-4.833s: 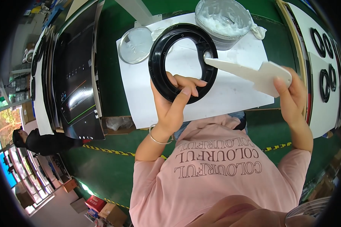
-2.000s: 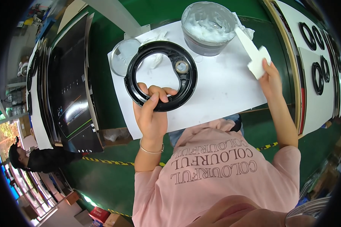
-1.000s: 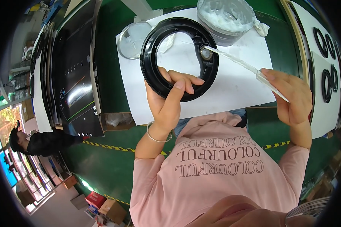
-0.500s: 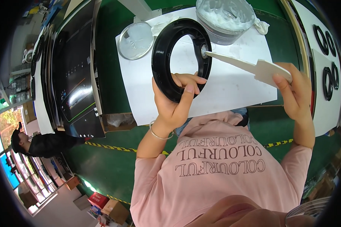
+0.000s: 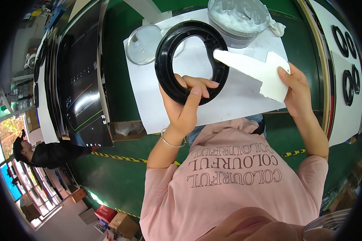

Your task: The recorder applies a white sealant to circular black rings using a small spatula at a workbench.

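Note:
My left hand (image 5: 185, 102) is closed round the lower rim of a glossy black plastic ring (image 5: 163, 66), holding it up over the white sheet. Between thumb and fingers my right hand (image 5: 297, 90) pinches a flat white scraper (image 5: 255, 72) with a ragged lower edge. The scraper's narrow tip touches the thick right side of the ring, or lies just in front of it. Beyond the ring stands a clear tub (image 5: 233, 39) of whitish grease. A round clear lid (image 5: 142, 45) lies on the sheet to the ring's left.
White paper (image 5: 149, 114) covers part of the green table (image 5: 118, 88). Crumpled tissue (image 5: 277, 28) lies beside the tub. Several black rings (image 5: 348, 88) rest on a white board at right. Dark printed panels (image 5: 78, 76) stand at left, with a person (image 5: 48, 154) beyond them.
The scraper has turned so its broad face shows, and my right hand has moved left. The ring has tilted to face up more. The white dab on its right side is now covered.

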### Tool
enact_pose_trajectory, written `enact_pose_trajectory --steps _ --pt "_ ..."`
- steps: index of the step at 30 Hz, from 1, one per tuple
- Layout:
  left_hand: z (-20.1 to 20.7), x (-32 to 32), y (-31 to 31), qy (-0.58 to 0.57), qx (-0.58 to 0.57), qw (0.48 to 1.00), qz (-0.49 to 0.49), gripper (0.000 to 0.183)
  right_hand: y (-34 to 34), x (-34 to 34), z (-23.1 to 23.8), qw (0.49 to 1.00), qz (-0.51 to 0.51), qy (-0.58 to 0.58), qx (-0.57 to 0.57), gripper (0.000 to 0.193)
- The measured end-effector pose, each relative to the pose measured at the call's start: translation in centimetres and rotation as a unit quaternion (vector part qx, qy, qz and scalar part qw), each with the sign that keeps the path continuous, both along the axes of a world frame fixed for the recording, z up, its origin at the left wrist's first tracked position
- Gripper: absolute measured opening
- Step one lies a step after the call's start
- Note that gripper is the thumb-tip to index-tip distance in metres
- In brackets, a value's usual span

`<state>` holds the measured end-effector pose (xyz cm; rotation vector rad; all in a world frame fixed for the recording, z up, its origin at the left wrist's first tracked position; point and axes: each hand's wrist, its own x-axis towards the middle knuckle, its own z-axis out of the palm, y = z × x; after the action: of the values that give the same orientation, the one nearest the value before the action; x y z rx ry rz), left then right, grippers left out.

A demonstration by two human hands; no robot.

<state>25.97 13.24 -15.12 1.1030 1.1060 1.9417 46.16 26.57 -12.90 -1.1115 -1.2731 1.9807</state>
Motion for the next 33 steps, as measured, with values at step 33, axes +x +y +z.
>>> enact_pose_trajectory --steps 33 --pt "1.1 -0.3 -0.3 -0.113 -0.009 0.994 -0.009 0.019 2.4 0.2 1.1 0.995 0.005 -0.032 0.098 0.036"
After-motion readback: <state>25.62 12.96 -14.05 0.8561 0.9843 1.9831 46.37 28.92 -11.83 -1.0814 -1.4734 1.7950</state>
